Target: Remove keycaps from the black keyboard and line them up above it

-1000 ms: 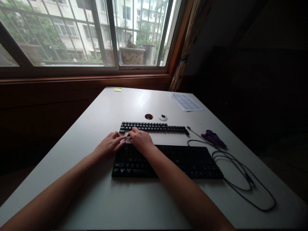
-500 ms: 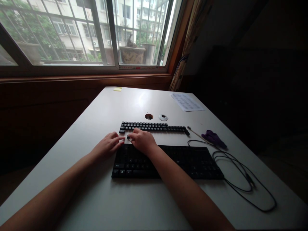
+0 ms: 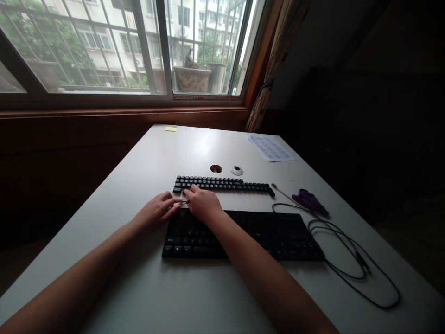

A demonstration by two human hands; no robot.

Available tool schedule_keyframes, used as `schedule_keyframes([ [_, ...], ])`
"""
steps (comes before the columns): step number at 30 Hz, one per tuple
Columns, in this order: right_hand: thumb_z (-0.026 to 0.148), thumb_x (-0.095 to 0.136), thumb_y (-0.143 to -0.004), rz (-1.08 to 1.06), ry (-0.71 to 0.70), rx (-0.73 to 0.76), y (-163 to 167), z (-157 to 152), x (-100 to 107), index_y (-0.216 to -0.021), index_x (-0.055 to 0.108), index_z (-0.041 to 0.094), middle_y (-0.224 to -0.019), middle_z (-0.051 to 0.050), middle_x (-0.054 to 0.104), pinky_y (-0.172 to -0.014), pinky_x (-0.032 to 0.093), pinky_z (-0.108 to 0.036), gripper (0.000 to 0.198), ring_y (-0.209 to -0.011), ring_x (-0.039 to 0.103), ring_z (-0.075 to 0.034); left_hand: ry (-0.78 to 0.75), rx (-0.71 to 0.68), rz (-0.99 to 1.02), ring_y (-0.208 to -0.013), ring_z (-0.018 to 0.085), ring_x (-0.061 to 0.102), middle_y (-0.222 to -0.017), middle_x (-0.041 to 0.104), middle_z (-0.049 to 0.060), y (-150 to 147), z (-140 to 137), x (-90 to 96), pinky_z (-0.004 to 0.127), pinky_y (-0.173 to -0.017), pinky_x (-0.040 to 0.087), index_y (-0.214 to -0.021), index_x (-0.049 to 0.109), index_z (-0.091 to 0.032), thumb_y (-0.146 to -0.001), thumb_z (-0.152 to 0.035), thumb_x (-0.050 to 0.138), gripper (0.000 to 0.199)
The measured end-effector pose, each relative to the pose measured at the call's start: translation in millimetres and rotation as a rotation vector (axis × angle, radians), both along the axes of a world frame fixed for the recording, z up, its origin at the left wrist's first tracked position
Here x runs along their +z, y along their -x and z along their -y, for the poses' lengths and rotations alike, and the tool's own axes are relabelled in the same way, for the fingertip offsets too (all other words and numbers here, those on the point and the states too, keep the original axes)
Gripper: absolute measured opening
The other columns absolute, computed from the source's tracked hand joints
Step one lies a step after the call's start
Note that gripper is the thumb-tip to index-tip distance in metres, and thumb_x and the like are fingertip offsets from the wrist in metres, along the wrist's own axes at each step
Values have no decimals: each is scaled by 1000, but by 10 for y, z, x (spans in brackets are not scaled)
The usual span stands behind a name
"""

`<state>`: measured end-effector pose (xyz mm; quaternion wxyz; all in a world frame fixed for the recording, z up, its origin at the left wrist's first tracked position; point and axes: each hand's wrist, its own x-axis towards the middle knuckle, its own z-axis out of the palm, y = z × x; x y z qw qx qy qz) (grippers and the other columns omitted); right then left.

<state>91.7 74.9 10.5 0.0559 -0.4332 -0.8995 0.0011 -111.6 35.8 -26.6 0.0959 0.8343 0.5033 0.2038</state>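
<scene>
My right hand is closed, with a small metal wire tool jutting left from under its fingers. Its fingertips also touch a dark keycap at the left end of the front row of loose keycaps. Fingers partly stretched, my left hand lies to the left, its index fingertip at the wire tool's end. Beneath my hands is a black keyboard, its lower left keys in place; my right forearm covers part of it, and its upper area is too dark to make out.
A black cable loops over the right side of the white table. A purple cloth and a thin stick lie near it. Farther back are a round hole, its cover, printed sheets and yellow notes.
My right hand has shifted slightly away and left, bringing the keycap from the gap between the hands to the row. The left hand has barely moved.
</scene>
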Motion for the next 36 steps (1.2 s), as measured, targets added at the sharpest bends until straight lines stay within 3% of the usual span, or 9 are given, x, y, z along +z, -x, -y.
schedule_keyframes([
  [19,29,44,-93,-6,2,-4,-2,-24,0,-130,52,28,-114,-7,58,-72,51,-33,38,-90,66,-22,12,-1,22,-88,19,59,-99,57,6,1,8,25,32,-84,47,-125,63,-26,-99,-39,43,35],
  [27,31,41,-95,-27,-8,-2,5,-25,-8,-124,55,27,-111,-7,59,-70,50,-32,33,-87,66,-21,32,112,102,-82,18,61,-98,60,5,-10,21,75,30,-80,47,-125,61,-23,-99,-40,42,36],
  [36,32,39,-96,-25,-5,-76,1,-1,31,-127,54,25,-121,-10,57,-76,52,-32,35,-93,65,-22,20,103,90,-83,18,61,-97,61,5,-4,21,71,30,-79,47,-122,62,-22,-99,-39,41,35],
])
